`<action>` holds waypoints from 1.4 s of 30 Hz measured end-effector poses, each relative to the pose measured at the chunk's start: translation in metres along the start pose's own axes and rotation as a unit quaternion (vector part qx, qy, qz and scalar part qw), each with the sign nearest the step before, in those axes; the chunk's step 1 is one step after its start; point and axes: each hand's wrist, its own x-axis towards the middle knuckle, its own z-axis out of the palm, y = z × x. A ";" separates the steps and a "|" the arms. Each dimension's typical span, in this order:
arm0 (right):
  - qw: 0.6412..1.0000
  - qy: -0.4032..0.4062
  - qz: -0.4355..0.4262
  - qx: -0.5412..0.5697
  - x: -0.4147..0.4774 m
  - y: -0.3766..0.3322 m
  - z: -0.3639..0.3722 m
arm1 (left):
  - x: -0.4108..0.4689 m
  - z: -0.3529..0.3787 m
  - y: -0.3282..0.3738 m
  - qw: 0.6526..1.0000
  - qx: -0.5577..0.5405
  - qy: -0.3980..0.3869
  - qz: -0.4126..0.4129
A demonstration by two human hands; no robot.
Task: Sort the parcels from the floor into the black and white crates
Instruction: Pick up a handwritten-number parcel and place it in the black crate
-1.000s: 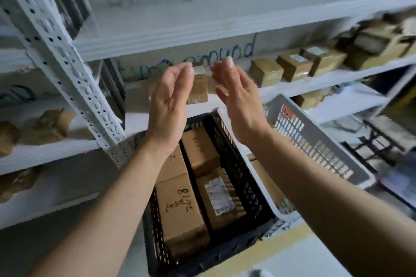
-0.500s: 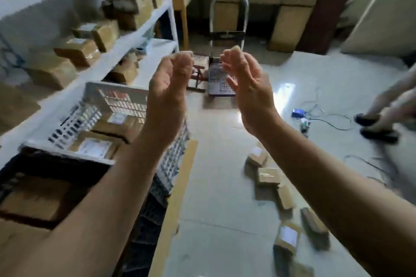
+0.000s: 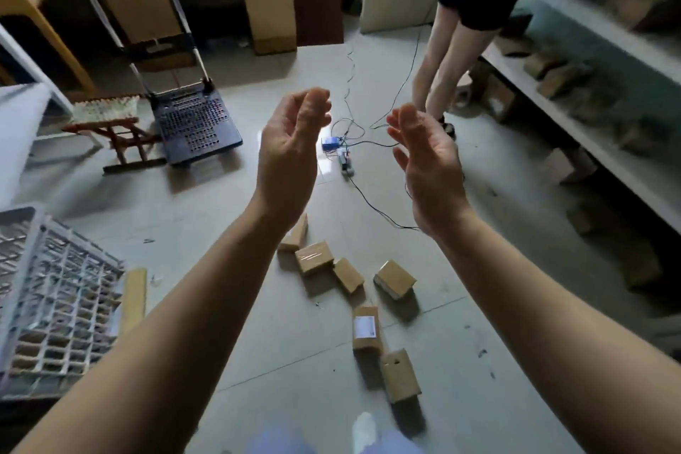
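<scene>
Hovering palm to palm, the left hand (image 3: 291, 158) and the right hand (image 3: 429, 169) hold nothing, their fingers (image 3: 313, 103) loosely bent and apart. The parcels (image 3: 314, 257) lie on the floor (image 3: 258, 306) well below the fingers and back toward the person, in a loose string showing between the two forearms. The farthest parcel (image 3: 294, 238) sits just under the left wrist, partly hidden by it, so the left hand looks the nearer for that end; the squarish parcel (image 3: 394, 278) lies closer to the right forearm. The labelled parcel (image 3: 366, 328) has its long axis running away from the person, roughly along the forearms. Either hand, I judge, must drop and draw back to reach one. The white crate (image 3: 55, 298) stands low and well off to the left of the left fingers; the black crate I cannot make out.
</scene>
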 end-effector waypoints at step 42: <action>0.934 -0.194 0.166 -0.248 0.368 0.435 0.267 | 0.275 -0.205 -0.455 0.907 0.024 0.253 -0.335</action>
